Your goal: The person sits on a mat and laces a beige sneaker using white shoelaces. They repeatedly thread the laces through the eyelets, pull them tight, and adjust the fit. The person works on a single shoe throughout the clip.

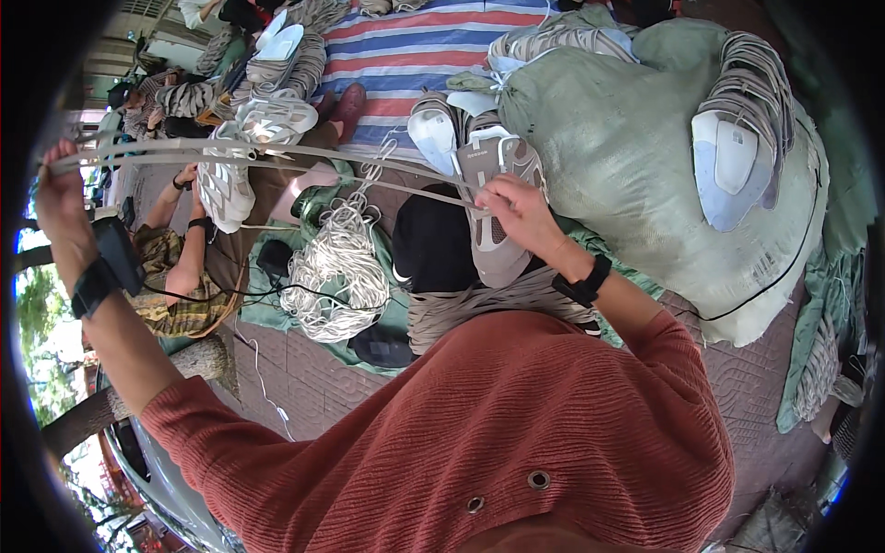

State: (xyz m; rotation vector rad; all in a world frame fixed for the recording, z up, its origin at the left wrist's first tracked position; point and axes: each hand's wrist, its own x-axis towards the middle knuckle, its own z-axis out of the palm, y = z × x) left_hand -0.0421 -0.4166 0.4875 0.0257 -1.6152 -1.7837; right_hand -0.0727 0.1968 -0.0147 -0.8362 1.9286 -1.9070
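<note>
A long pale grey shoelace [304,150] is stretched across the view in a loop of two or more strands. My left hand [61,180] is raised at the far left, its fingers closed on the lace's far end. My right hand [518,210] pinches the lace's other end, just over a taupe and white shoe upper [502,253]. That upper lies upright over my lap, next to a black rounded thing [433,241]. Below it rests a bundle of grey laces or stacked edges [461,309], partly hidden by my red top.
A tangled heap of white laces [336,272] lies on green cloth [263,313] at left. A co-worker's hands [189,235] are beside it, near white uppers [224,180]. A big pale green sack [627,147] at right carries stacked uppers [737,166]. A striped sheet [415,55] spreads behind.
</note>
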